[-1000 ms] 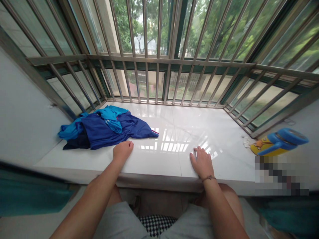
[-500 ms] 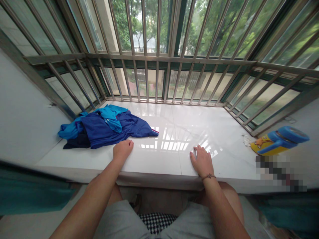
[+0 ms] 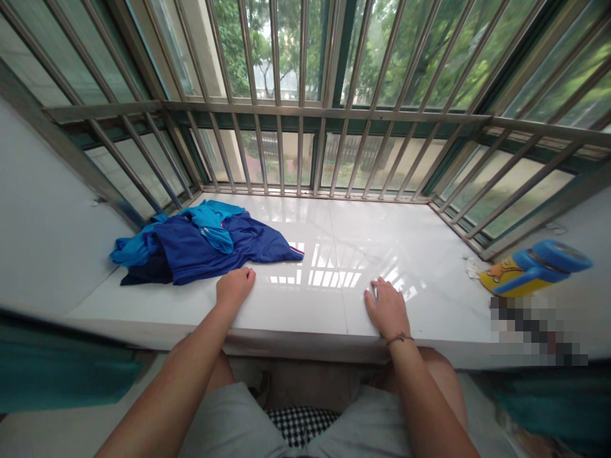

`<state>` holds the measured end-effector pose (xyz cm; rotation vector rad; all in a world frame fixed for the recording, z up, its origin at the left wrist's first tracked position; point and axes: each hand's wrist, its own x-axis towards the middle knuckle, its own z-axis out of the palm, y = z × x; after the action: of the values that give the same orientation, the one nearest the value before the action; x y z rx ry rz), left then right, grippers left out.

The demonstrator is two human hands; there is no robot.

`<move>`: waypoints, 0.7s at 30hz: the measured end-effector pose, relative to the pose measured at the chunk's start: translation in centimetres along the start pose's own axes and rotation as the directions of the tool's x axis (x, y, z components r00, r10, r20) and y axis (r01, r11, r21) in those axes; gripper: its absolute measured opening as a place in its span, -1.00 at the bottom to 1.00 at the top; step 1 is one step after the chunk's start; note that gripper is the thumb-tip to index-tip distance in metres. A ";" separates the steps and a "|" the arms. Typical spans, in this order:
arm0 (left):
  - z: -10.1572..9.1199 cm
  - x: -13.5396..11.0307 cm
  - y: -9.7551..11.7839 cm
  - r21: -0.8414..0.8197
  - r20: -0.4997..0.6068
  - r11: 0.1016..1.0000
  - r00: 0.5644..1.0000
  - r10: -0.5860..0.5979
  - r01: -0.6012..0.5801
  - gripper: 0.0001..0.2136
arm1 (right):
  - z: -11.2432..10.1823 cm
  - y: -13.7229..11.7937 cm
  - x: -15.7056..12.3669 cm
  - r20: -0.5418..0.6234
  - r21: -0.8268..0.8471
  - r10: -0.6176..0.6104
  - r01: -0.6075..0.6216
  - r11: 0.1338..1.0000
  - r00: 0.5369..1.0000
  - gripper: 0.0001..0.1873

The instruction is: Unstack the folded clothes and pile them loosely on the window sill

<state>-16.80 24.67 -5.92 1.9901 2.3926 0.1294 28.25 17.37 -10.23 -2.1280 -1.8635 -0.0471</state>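
Note:
My left hand (image 3: 235,285) rests in a loose fist on the white windowsill (image 3: 296,305), just in front of a crumpled blue garment (image 3: 210,245). I see nothing sticking out of its fingers. The garment is dark blue with lighter blue parts and lies to the left, one narrow end with a striped edge pointing right. Farther right, my right hand (image 3: 386,306) lies palm down on the sill, its thumb and fingers apart and slightly bent, with nothing in it. A thin bracelet (image 3: 400,338) circles the right wrist.
A blue and yellow bottle (image 3: 529,270) stands at the sill's right end, with a crumpled white scrap (image 3: 473,268) beside it and a pixelated patch in front. Metal bars (image 3: 329,114) line the window behind. Teal curtains (image 3: 62,375) hang at both sides.

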 end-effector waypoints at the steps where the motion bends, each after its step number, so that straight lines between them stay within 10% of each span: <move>1: 0.0 0.0 0.0 0.001 0.001 1.000 1.000 0.001 -0.001 -0.48 | 0.1 0.1 0.0 -0.007 -0.002 -0.005 0.005 1.000 1.000 -0.49; 6: 0.0 0.0 0.0 0.001 0.008 1.000 1.000 -0.002 0.002 -0.48 | -0.3 0.7 0.8 -0.112 0.025 -0.068 0.071 0.997 0.991 -0.57; 11: -0.5 -0.4 0.2 -0.021 0.050 0.999 0.998 -0.036 0.037 -0.49 | -0.4 -2.5 -4.5 -0.240 0.254 -0.443 0.496 0.831 0.864 -0.73; 16: -0.5 -4.8 1.5 -0.085 0.133 0.995 0.990 -0.047 0.059 -0.45 | 4.2 -9.6 -16.0 0.390 0.512 -0.722 0.517 0.686 0.571 -0.73; 21: 3.5 -15.8 4.1 -0.231 0.238 0.926 0.906 0.351 -0.298 -0.39 | 10.3 -10.1 -18.0 0.894 0.283 -0.319 0.156 0.946 0.316 -0.16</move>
<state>-9.66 10.02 -9.63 2.1363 1.7965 0.0762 13.87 3.74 -22.01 -1.8067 -2.6021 1.5502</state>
